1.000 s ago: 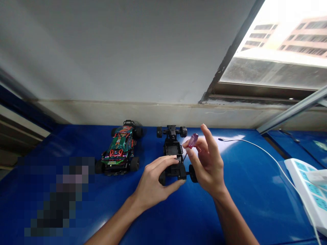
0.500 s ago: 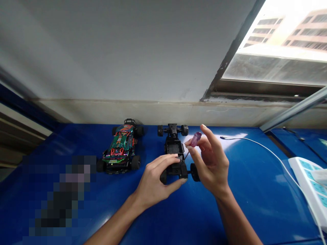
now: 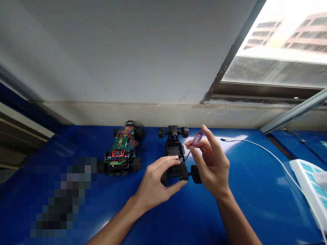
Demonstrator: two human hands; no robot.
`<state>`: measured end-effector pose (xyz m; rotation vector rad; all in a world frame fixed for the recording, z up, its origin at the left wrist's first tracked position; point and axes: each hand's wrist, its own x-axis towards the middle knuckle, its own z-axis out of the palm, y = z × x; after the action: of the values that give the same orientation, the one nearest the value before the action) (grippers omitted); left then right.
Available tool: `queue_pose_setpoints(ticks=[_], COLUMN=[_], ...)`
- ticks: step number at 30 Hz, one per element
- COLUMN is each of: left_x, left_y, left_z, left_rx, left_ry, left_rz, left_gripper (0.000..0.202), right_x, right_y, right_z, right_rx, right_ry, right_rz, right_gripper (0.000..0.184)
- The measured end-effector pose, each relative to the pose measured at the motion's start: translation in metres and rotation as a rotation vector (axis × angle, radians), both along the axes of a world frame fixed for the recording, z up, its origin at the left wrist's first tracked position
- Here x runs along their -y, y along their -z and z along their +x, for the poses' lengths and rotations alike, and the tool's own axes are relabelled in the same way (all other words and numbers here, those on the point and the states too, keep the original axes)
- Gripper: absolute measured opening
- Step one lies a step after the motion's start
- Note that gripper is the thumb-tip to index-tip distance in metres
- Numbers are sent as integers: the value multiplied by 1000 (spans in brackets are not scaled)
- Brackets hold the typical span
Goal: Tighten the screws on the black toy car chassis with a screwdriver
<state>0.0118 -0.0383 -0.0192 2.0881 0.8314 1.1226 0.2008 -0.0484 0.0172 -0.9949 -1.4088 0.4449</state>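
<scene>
A screwdriver (image 3: pixel 197 139) and power strip (image 3: pixel 304 177) suggest an indoor workspace (blue tabletop (image 3: pixel 258 197), window (image 3: pixel 278 69) alongside).

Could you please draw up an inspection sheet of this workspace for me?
Surface: glossy blue tabletop, with light reflections.
Things in hand: black wheeled chassis; screwdriver with a purple handle, its shaft slanting down to the chassis, tip contact unclear.
Clutter: green-and-orange toy car left of the chassis; pixelated item, unidentifiable.
Hands: left hand grips the chassis's near end; right hand holds the screwdriver.
Cables: white cable curves from right of the hands to the power strip.
Surroundings: pale wall behind, window upper right.
Loose screws: nothing seen.
</scene>
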Motion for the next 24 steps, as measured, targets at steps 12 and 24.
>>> queue_pose_setpoints(ticks=[12, 24], left_x=[6, -2], left_y=[-11, -19], left_z=[-7, -11], left_rx=[97, 177], left_ry=[-33, -167], left_rz=[-271, -190], left_gripper=[46, 15], right_x=[-2, 1], right_y=[-18, -16], right_z=[0, -5], right_rx=[-255, -306], right_ry=[39, -41], right_rz=[21, -33], right_gripper=[53, 47])
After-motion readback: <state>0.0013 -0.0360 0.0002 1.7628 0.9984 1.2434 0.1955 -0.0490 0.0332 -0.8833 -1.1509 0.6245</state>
